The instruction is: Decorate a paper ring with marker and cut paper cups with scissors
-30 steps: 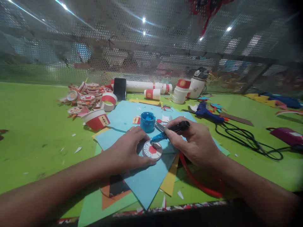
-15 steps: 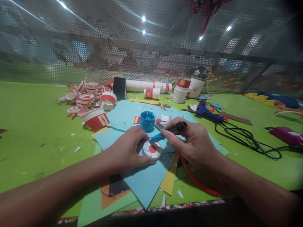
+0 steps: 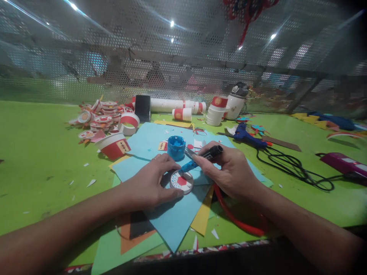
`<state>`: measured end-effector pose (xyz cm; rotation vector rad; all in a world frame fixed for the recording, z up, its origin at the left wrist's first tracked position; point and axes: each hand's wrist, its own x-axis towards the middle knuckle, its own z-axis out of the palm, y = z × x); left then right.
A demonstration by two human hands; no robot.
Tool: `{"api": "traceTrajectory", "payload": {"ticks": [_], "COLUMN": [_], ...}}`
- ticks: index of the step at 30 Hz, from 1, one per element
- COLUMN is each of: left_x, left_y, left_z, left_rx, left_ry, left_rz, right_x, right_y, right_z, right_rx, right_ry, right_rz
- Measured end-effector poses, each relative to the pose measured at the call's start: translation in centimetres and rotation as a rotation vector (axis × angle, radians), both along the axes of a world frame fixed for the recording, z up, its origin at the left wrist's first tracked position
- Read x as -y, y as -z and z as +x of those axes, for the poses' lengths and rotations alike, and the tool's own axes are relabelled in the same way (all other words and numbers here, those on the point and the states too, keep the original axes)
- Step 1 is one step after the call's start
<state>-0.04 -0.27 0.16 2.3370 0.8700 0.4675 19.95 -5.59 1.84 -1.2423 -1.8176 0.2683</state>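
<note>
My left hand (image 3: 153, 181) has its thumb and fingers closed around the edge of a small white paper disc (image 3: 187, 186), which lies on blue paper. A red shape marks the disc's middle, with blue dots on its left side. In my right hand (image 3: 233, 168) is a black marker (image 3: 211, 153), its lower part smeared with blue and its tip touching the disc near the top. A blue-smeared pot (image 3: 176, 149) stands just behind the disc. Scissors with a red handle (image 3: 239, 220) lie partly hidden under my right hand.
Left behind sits a heap of decorated discs (image 3: 104, 116), beside a tilted paper cup (image 3: 113, 146) and a phone (image 3: 142, 108). Stacked cups (image 3: 217, 110) and a white bottle (image 3: 235, 103) stand at the back. A blue glue gun (image 3: 249, 136) with a black cord (image 3: 289, 168) lies right.
The whole view has shifted slightly, so things appear a little further left. The marker tip has moved slightly on the disc; both hands keep their hold.
</note>
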Motion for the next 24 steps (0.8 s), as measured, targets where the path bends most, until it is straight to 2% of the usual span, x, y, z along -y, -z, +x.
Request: {"api": "traceTrajectory", "payload": {"ticks": [10,24], "left_x": [-0.32,-0.33], "left_y": [0.13,0.49], "left_z": [0.19,0.09], "left_rx": [0.001,0.004], "left_ry": [-0.014,-0.006], "left_rz": [0.022,0.053], "right_x": [0.55,0.38], "right_y": [-0.64,-0.29], "right_z": [-0.08,-0.16], "right_rx": [-0.091,-0.013], "right_ry": [0.083,0.089], "right_rz": [0.151,0.115]}}
